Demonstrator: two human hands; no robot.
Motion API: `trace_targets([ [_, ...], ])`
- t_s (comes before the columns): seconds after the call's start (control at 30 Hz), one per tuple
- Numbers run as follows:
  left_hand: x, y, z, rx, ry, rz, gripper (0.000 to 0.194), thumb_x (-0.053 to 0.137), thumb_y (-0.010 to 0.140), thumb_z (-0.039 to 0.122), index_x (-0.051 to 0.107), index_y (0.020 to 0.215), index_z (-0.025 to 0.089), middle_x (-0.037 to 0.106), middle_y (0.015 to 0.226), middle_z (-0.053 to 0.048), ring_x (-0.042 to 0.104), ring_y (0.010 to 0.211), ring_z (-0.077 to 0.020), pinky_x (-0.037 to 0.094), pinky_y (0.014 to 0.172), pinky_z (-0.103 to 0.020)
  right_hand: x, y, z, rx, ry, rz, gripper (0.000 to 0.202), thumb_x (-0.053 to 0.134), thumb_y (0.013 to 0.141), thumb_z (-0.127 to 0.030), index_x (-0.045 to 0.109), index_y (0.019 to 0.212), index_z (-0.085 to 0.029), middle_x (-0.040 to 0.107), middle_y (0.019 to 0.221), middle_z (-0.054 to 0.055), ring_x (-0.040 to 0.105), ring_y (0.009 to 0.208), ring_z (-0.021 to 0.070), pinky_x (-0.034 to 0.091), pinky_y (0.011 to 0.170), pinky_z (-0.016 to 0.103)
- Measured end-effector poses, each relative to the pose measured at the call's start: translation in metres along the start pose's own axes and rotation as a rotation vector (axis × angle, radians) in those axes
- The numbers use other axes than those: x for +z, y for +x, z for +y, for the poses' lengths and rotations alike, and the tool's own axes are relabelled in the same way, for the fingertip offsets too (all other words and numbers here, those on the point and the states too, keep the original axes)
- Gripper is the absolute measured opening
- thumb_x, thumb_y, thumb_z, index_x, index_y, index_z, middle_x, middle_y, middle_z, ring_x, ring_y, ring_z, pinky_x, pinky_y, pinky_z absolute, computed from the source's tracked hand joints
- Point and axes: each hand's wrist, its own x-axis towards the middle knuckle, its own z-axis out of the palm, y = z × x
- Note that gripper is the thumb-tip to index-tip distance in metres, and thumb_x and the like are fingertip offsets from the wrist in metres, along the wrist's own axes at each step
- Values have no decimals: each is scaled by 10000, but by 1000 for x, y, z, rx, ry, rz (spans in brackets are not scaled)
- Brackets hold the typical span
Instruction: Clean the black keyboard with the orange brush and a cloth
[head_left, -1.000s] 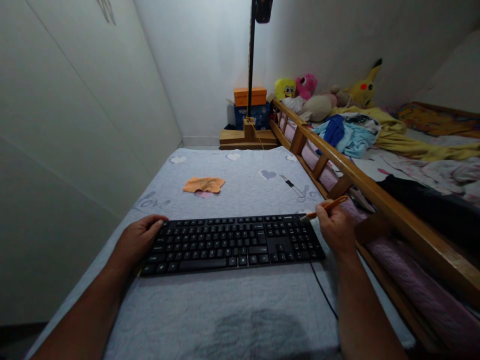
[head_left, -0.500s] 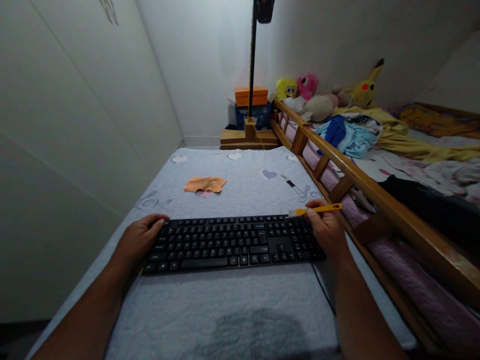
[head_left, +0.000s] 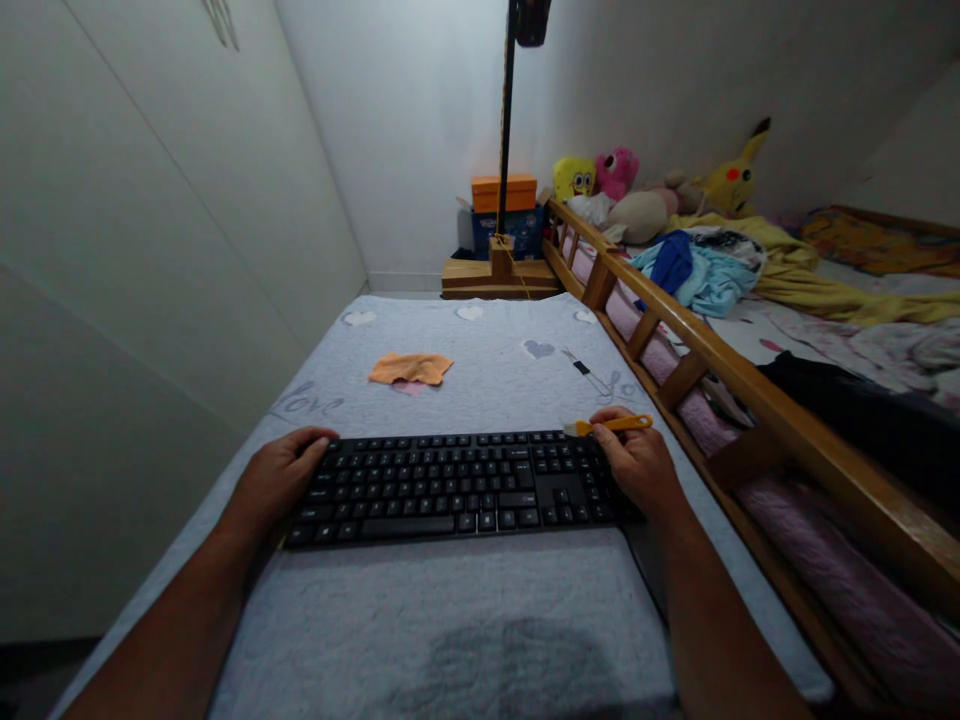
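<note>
Head view, looking forward and down along a bed covered by a pale grey-blue quilted bedspread (head_left: 450,620) printed with hearts and the word "love". A long black plastic computer keyboard (head_left: 457,485) lies flat across the bedspread, its long side running left to right, between the two forearms. Left hand (head_left: 276,478): palm down, fingers loosely curled over the keyboard's left end, thumb along the far left corner; it rests on and grips that edge, holding nothing else. Right hand (head_left: 637,462): fingers closed around a small brush with an orange-yellow plastic handle (head_left: 611,425), held roughly level, the pale bristle end pointing left and sitting at the far right corner of the keyboard, over the number-pad area; whether the bristles touch the keys cannot be told. The right hand covers the keyboard's right end. A thin black cable (head_left: 643,580) leaves the keyboard's near right side and runs toward the person. Farther up the bedspread, well apart from the keyboard, lies a crumpled orange cloth (head_left: 410,369); to its right a small dark elongated item (head_left: 581,365), too small to identify. Along the right side runs a brown wooden bed rail (head_left: 720,375), beyond it a second bed with heaped clothing and several plush toys (head_left: 660,180). At the far end stand a wooden base with an upright black pole (head_left: 507,130) and an orange box (head_left: 504,192).
</note>
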Motion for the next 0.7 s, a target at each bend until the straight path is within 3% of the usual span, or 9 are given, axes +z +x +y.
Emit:
trace_targets([
  [0.17, 1, 1, -2, -7, 9, -11, 414, 469, 816, 501, 722, 995, 227, 758, 953, -42, 692, 901, -259, 509, 772, -306, -6, -3, 3, 65, 88, -55, 226, 495, 887, -372, 628, 801, -211, 642, 712, 11, 613, 716, 207, 446, 702, 311],
  [0.3, 2, 2, -5, 2, 21, -7, 404, 473, 821, 497, 723, 992, 230, 755, 951, -39, 689, 895, -255, 507, 780, -305, -7, -4, 6, 100, 166, -19, 227, 494, 905, -380, 611, 801, -215, 606, 687, -3, 591, 681, 191, 431, 658, 293],
  [0.6, 1, 1, -2, 6, -6, -4, 402, 484, 811, 494, 729, 984, 226, 758, 935, -34, 692, 879, -249, 507, 760, -294, 1, -3, 6, 107, 103, -21, 248, 459, 944, -400, 619, 953, -211, 659, 730, 15, 634, 733, 208, 446, 708, 314],
  [0.7, 0, 0, 0, 5, -5, 7, 395, 490, 792, 490, 737, 956, 227, 761, 928, -35, 692, 884, -255, 506, 755, -299, 1, -3, 6, 113, 128, -32, 231, 466, 935, -395, 602, 900, -212, 658, 719, 15, 637, 725, 203, 450, 697, 301],
])
